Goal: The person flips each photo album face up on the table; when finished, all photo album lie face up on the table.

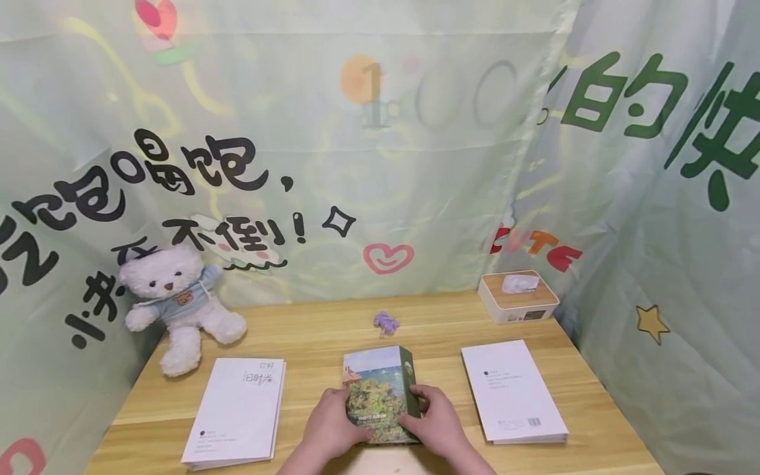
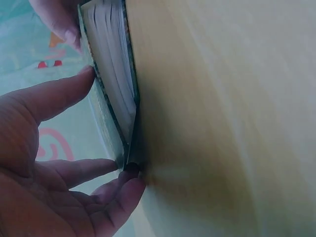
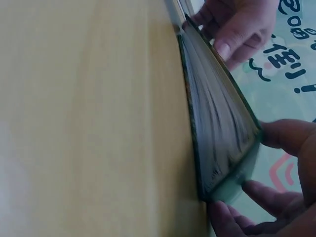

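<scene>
A thick photo album (image 1: pixel 377 396) with a painted seaside cover lies in front of me, its dark green spine on the right. My left hand (image 1: pixel 334 424) grips its left side, thumb on the front cover, fingers at the edge where the covers come close together in the left wrist view. On the spine side my right hand (image 1: pixel 438 422) holds it, thumb at the cover's edge and fingertips against the spine. The white page block (image 3: pixel 219 116) shows between the covers in the right wrist view, thicker towards the spine.
White albums flank it: one (image 1: pixel 237 409) on the left, another (image 1: pixel 513 392) on the right. Behind are a plush bear (image 1: pixel 178 297), a small purple item (image 1: pixel 386 322) and a tissue box (image 1: pixel 519 300). Printed curtains (image 1: pixel 415 165) enclose the wooden table (image 1: pixel 309 330).
</scene>
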A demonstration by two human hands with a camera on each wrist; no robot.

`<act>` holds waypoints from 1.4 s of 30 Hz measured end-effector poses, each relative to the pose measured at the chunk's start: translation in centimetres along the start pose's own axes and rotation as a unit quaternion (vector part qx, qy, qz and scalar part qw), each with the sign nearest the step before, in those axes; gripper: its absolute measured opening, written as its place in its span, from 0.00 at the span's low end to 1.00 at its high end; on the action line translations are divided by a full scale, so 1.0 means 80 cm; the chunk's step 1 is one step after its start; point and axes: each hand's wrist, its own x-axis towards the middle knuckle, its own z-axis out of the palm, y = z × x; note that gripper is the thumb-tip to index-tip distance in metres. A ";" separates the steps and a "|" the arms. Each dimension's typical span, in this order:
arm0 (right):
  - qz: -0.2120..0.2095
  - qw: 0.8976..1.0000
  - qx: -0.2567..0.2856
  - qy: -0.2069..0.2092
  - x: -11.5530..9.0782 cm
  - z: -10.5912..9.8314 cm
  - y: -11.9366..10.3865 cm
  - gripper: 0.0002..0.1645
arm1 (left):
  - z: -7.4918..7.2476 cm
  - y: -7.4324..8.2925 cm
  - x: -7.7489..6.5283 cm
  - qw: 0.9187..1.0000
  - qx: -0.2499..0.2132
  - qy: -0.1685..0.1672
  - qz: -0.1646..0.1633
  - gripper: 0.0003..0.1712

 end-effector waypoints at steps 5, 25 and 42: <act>0.011 1.000 0.002 0.026 -0.001 0.005 -0.001 0.38 | 0.001 0.004 0.002 1.000 0.012 0.002 0.002 0.54; 0.017 0.991 0.081 0.104 -0.006 0.013 0.000 0.30 | 0.016 0.020 0.004 1.000 -0.031 -0.005 0.005 0.59; 0.048 0.978 0.134 0.155 -0.005 0.006 -0.026 0.24 | 0.007 0.016 0.004 0.993 -0.088 -0.042 0.060 0.53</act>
